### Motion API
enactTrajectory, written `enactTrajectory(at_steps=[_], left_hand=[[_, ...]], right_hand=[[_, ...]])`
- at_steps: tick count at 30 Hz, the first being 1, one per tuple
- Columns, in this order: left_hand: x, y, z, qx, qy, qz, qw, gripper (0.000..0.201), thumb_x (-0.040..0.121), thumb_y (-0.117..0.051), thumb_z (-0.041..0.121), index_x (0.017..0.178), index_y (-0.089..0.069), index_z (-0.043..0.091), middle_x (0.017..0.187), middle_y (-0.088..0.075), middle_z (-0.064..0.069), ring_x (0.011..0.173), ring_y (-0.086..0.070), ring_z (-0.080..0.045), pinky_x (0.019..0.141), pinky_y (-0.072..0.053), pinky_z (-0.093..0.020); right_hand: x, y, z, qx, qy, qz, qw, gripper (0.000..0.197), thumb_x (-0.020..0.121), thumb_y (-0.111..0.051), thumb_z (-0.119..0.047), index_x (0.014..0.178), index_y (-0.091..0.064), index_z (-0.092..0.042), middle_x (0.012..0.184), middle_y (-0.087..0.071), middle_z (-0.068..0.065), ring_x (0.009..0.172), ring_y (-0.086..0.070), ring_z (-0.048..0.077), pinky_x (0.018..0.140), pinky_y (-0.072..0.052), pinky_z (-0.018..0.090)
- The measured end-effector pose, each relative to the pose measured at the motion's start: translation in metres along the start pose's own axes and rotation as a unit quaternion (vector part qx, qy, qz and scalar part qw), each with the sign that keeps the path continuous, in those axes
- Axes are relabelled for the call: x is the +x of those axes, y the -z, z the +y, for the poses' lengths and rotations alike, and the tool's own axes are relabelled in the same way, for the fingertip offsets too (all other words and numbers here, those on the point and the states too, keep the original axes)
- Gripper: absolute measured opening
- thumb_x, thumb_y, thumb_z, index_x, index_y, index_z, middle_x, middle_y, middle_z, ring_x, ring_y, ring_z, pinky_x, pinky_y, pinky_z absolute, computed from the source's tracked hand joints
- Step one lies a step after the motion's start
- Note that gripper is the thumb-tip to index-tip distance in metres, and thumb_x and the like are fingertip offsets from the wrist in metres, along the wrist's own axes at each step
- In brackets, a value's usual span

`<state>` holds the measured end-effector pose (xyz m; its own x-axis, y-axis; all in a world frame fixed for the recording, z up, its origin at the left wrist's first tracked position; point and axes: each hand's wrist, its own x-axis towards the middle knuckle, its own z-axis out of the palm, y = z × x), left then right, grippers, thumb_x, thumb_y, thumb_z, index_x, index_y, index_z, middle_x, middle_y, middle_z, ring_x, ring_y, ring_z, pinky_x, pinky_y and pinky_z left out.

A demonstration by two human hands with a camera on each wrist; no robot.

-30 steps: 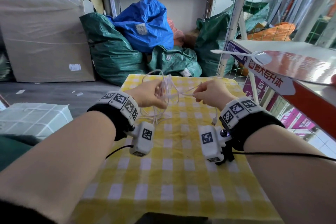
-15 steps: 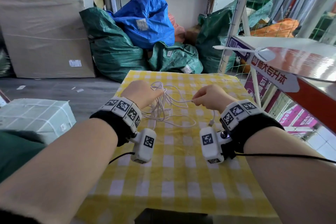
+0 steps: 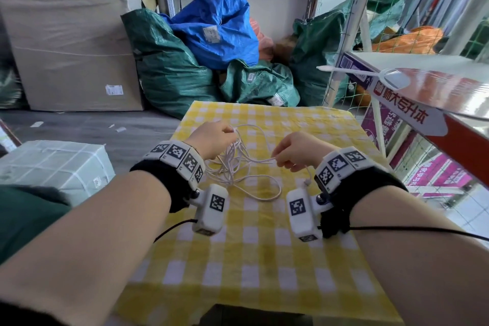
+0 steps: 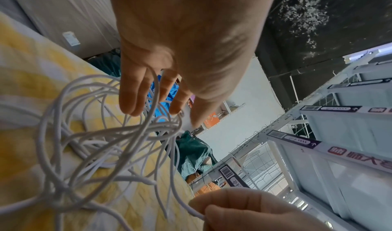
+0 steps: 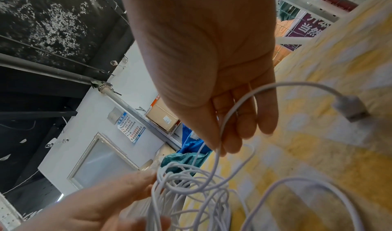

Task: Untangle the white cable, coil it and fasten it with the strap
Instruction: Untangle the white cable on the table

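The white cable [image 3: 239, 167] is a loose tangle of loops, partly lying on the yellow checked tablecloth [image 3: 264, 259]. My left hand [image 3: 229, 132] holds the top of the tangle, and in the left wrist view strands [image 4: 110, 139] run between its fingers [image 4: 131, 97]. My right hand [image 3: 276, 161] pinches a single strand [image 5: 219, 144] leading out of the tangle to the right. The short end beyond that pinch hangs free with its USB plug [image 5: 350, 108] just over the cloth. I cannot make out a strap.
Green and blue sacks [image 3: 211, 34] and a large wrapped carton [image 3: 71, 47] stand beyond the table's far edge. A shelf rack with a red-edged board [image 3: 423, 92] juts in at the right. A wrapped box [image 3: 53, 167] sits to the left.
Both hands have come down from above the table, and the tangle now lies partly on the cloth. The right hand has drawn its strand a little further to the right.
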<state>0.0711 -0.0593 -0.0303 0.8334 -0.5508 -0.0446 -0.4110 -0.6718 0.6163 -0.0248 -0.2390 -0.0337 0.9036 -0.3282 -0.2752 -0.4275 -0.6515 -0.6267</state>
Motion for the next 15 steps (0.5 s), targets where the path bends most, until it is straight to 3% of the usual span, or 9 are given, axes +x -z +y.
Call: enactTrajectory(at_steps=[2, 5, 9, 12, 15], left_hand=[[-0.001, -0.001, -0.002, -0.015, -0.007, 0.015, 1.0, 0.027, 0.09, -0.056, 0.03, 0.108, -0.061, 0.011, 0.107, -0.06, -0.006, 0.084, -0.063, -0.028, 0.077, -0.054, -0.038], [0.002, -0.005, -0.007, -0.082, -0.015, 0.031, 0.996, 0.019, 0.084, -0.065, 0.015, 0.096, -0.066, 0.0, 0.09, -0.065, -0.012, 0.07, -0.061, -0.024, 0.074, -0.056, -0.038], [0.002, -0.009, -0.012, -0.181, 0.006, 0.035, 0.983, 0.014, 0.081, -0.066, 0.001, 0.096, -0.064, 0.0, 0.076, -0.06, -0.007, 0.066, -0.061, -0.023, 0.071, -0.056, -0.039], [0.001, -0.012, -0.016, -0.259, 0.025, 0.017, 0.965, 0.025, 0.082, -0.065, -0.003, 0.106, -0.061, 0.001, 0.083, -0.062, -0.009, 0.068, -0.061, -0.022, 0.066, -0.054, -0.034], [0.001, -0.015, -0.019, -0.321, 0.032, 0.011, 0.946, 0.034, 0.082, -0.064, -0.006, 0.114, -0.057, -0.001, 0.095, -0.062, -0.015, 0.073, -0.063, -0.025, 0.06, -0.053, -0.03]], right_hand=[[0.001, -0.007, -0.003, 0.005, 0.009, -0.01, 1.0, 0.01, 0.087, -0.06, -0.01, 0.089, -0.07, -0.008, 0.075, -0.067, 0.007, 0.063, -0.055, 0.015, 0.069, -0.054, 0.029], [0.002, -0.017, -0.007, 0.0, 0.025, -0.024, 0.999, 0.015, 0.088, -0.062, -0.016, 0.092, -0.072, -0.005, 0.07, -0.065, 0.004, 0.059, -0.053, 0.014, 0.066, -0.053, 0.028], [0.004, -0.029, -0.012, -0.022, 0.047, -0.035, 0.998, 0.016, 0.086, -0.065, -0.02, 0.09, -0.073, -0.007, 0.067, -0.065, 0.0, 0.058, -0.051, 0.013, 0.06, -0.05, 0.026], [0.003, -0.035, -0.015, -0.044, 0.063, -0.045, 0.996, 0.017, 0.085, -0.066, -0.024, 0.09, -0.075, -0.01, 0.066, -0.065, -0.005, 0.057, -0.05, 0.01, 0.055, -0.045, 0.02], [0.002, -0.04, -0.018, -0.068, 0.079, -0.049, 0.993, 0.011, 0.085, -0.067, -0.026, 0.087, -0.075, -0.018, 0.071, -0.067, -0.009, 0.063, -0.055, 0.004, 0.057, -0.043, 0.018]])
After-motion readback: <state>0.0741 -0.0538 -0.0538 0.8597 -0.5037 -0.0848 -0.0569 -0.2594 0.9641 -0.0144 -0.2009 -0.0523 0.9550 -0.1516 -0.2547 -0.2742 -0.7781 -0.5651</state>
